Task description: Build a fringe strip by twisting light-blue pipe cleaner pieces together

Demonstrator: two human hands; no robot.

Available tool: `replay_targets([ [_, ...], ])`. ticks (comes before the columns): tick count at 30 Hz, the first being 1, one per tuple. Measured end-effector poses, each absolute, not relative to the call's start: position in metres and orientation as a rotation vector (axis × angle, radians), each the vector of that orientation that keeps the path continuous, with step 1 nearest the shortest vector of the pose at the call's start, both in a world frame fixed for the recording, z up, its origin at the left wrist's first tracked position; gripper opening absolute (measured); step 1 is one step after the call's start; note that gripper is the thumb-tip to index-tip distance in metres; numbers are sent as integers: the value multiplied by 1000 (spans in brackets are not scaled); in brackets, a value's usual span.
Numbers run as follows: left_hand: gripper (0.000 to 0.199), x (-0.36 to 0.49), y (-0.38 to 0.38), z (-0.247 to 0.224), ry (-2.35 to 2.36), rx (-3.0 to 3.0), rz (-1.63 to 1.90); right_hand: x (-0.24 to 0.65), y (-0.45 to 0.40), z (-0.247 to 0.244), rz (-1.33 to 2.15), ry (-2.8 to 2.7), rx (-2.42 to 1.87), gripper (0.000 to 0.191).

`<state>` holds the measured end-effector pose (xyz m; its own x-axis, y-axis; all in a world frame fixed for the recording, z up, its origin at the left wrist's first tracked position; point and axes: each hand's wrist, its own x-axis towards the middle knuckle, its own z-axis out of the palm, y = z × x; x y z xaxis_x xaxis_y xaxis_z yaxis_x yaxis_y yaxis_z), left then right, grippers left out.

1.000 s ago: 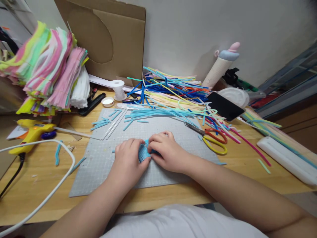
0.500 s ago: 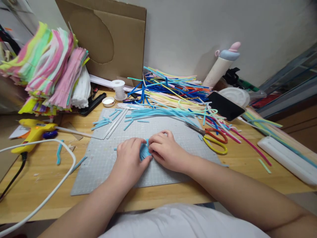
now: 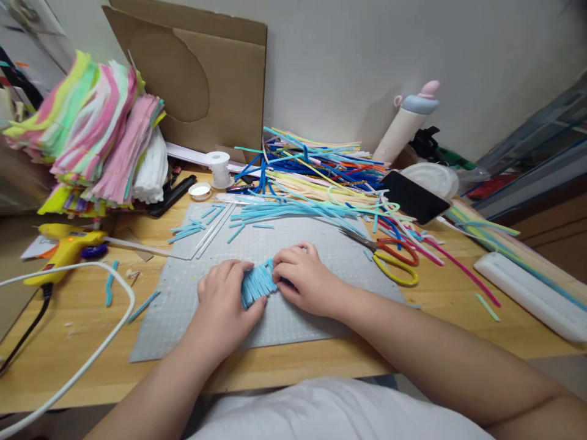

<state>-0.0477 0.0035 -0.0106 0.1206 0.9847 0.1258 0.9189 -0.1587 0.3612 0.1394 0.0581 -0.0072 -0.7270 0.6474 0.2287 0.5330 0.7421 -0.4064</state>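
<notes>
Head view: left hand [image 3: 228,299] gripped the left side of the light-blue ribbed piece [image 3: 257,285], thumb at its lower edge, fingers at the top. Right hand [image 3: 305,278] had its fingertips pinched on the piece's right end. Piece sat between both hands, over the gray cutting mat [image 3: 202,318]. Scissors [image 3: 385,253] lay to the right, blades on mat; glue gun [image 3: 66,247] lay far left on the wooden table [image 3: 87,360].
</notes>
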Motion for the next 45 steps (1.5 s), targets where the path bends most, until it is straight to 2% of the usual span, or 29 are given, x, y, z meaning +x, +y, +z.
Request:
replay_targets([
  [10,40,-46,4,-8,1905,2165,512,139,59,-8,460,-2579,-899,9],
  [16,7,-37,-1,-2,1978,2245,512,138,59,-9,463,-2569,-902,9],
  [42,11,-29,2,-8,1934,2122,636,137,61,-10,493,-2581,-824,9],
  [45,4,-29,1,-7,1989,2117,602,137,61,-10,506,-2582,-836,8],
])
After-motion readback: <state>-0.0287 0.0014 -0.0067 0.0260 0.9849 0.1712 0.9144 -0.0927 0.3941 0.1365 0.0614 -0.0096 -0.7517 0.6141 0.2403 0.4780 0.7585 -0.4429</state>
